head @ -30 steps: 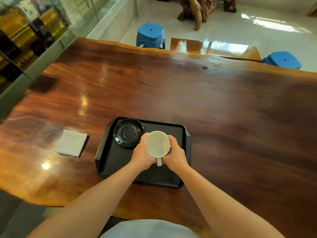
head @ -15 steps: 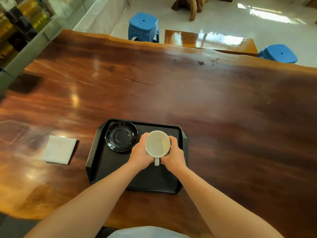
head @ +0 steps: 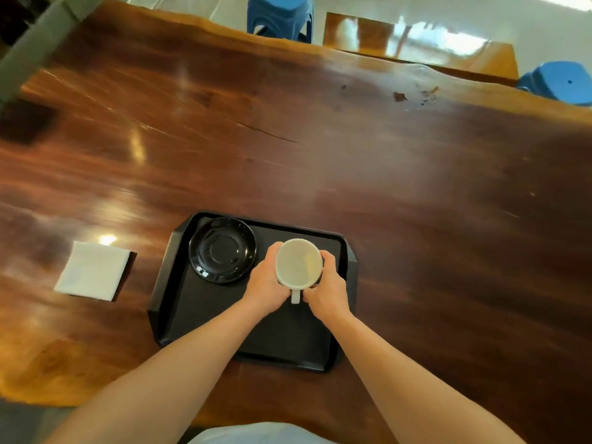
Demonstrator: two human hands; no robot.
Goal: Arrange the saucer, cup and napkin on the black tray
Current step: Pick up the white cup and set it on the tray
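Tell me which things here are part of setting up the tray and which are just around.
Part of the job: black tray, black saucer, white cup held by left hand and right hand, white napkin.

Just around: wooden table, blue stools, small wooden table.

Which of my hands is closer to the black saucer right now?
Left. Your left hand grips the cup just beside the saucer; your right hand holds the cup's far side, farther away.
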